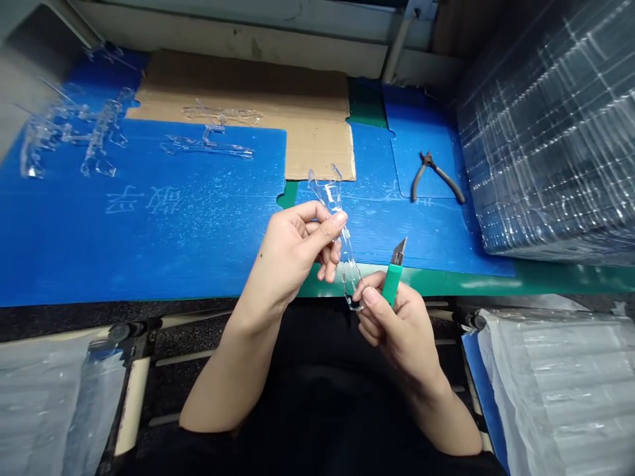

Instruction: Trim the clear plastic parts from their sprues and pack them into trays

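My left hand (292,248) pinches a long transparent moulded plastic piece (342,241) between thumb and fingers, near its middle. My right hand (397,324) grips a green-handled craft knife (391,284), with its metal blade (399,252) pointing up and away from me. The lower end of the plastic piece sits against my right hand's fingers, just beside the knife handle. The blade stands slightly apart from the plastic.
Side-cutting pliers (435,175) lie on the blue work mat (149,225). Several transparent moulded pieces (99,132) lie at the far left, near a flattened cardboard sheet (248,112). A large plastic-wrapped stack (546,132) fills the right side, and plastic bags (560,396) lie at lower right.
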A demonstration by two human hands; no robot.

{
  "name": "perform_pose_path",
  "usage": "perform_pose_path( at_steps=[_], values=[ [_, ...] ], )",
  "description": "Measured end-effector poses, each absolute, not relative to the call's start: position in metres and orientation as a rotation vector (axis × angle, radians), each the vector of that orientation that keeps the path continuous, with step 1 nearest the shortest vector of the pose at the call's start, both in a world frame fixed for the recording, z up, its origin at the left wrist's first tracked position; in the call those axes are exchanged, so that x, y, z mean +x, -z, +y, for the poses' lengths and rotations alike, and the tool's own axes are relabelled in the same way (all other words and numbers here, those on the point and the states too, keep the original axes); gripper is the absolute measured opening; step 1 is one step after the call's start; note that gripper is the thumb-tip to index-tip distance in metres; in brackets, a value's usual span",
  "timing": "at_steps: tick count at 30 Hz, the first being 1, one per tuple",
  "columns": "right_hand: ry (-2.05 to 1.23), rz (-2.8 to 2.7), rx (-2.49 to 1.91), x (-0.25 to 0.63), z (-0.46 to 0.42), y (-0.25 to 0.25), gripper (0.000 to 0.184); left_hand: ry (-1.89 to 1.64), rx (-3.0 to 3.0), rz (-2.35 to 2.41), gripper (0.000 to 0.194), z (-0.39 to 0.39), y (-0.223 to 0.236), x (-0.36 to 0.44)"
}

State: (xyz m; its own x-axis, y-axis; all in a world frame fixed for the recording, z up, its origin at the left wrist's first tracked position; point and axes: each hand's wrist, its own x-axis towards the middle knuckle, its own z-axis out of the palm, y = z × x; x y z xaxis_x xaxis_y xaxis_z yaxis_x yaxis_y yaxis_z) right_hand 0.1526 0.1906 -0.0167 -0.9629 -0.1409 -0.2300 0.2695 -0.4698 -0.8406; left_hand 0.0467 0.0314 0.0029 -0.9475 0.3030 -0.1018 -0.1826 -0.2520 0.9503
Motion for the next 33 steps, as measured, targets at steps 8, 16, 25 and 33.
perform_pose_path(
  at_steps=[8, 16, 25, 33],
  values=[
    [2.246, 1.727, 0.111, 0.158, 0.192, 0.032, 0.027, -2.421, 0.114, 1.364, 0.024, 0.032, 0.011, 0.034],
    [2.524, 1.755, 0.185, 0.158, 0.21, 0.041, 0.025, -2.466, 0.472, 1.714, 0.029, 0.006, 0.005, 0.05],
    [1.722, 2.745, -0.173, 0.152, 0.24, 0.02, 0.026, -1.482, 1.355, 2.695, 0.018, -0.001, 0.01, 0.084],
    [1.321, 3.026, -0.501, 0.164, 0.241, -0.001, 0.03, -1.267, 1.517, 2.821, 0.006, 0.003, 0.012, 0.08]
  ],
)
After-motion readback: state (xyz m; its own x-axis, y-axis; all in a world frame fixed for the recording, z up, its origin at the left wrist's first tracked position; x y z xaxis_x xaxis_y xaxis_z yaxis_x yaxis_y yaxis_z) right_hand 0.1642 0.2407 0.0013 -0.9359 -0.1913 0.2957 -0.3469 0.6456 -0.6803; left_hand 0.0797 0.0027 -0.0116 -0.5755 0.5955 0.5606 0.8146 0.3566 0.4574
